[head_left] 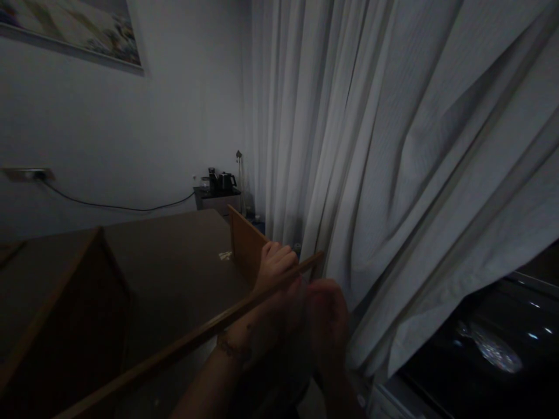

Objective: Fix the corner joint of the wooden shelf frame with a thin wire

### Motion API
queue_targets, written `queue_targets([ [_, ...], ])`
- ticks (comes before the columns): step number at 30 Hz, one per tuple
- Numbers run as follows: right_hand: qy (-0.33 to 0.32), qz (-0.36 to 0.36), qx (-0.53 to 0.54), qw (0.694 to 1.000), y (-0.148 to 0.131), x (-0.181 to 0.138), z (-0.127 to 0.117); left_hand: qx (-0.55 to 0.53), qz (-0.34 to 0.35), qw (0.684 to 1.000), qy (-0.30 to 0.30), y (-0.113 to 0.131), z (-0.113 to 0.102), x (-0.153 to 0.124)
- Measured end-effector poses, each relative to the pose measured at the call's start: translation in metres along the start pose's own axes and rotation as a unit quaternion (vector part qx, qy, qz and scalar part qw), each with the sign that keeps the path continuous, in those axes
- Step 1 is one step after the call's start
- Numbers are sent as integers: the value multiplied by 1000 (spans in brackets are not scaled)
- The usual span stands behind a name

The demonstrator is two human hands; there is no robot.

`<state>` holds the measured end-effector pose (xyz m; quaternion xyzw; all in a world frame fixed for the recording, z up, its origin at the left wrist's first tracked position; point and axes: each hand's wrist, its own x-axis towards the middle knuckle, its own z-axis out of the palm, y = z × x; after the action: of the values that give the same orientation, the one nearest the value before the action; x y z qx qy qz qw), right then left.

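My left hand (276, 262), with a bracelet on its wrist, reaches past a long narrow wooden edge (209, 327) that slants up from lower left to right. Its fingers are bent over the near end of an upright brown wooden panel (245, 240). Just to the right, my right hand (328, 305) is curled close to the end of the slanting edge, its fingers drawn in. Shadow and blur hide what the right fingers hold, if anything. Another upright wooden panel (65, 314) stands at the left.
The panels stand on a dark tabletop (174, 250) with small pale pieces (225, 256) on it. White curtains (349, 145) hang close on the right. A black kettle (226, 181) sits on a cabinet (218, 202) in the corner. Black cable (117, 207) runs along the wall.
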<state>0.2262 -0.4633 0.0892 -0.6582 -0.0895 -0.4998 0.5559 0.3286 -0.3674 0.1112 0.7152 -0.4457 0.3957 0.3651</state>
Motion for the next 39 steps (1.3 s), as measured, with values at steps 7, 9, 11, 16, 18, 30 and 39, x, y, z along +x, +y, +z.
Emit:
queue_targets([
  [7,-1,6,26,1000,0,-2,0,6,1,1000,-15,1,-2,1],
  [9,-7,4,38,999,3,-2,-1,15,-11,1000,-22,0,-1,0],
  [11,-9,0,42,999,5,-1,-1,19,-16,999,-36,0,-1,1],
  [16,-15,0,41,999,7,0,-2,14,-7,999,-47,1,-6,4],
  [18,-14,-2,37,999,7,1,-2,19,-6,998,-56,3,-8,6],
  [30,-17,2,-2,1000,2,5,-8,94,-9,990,-102,9,-14,11],
  [39,-2,-64,-69,996,2,5,-12,83,-17,992,-97,10,-13,11],
])
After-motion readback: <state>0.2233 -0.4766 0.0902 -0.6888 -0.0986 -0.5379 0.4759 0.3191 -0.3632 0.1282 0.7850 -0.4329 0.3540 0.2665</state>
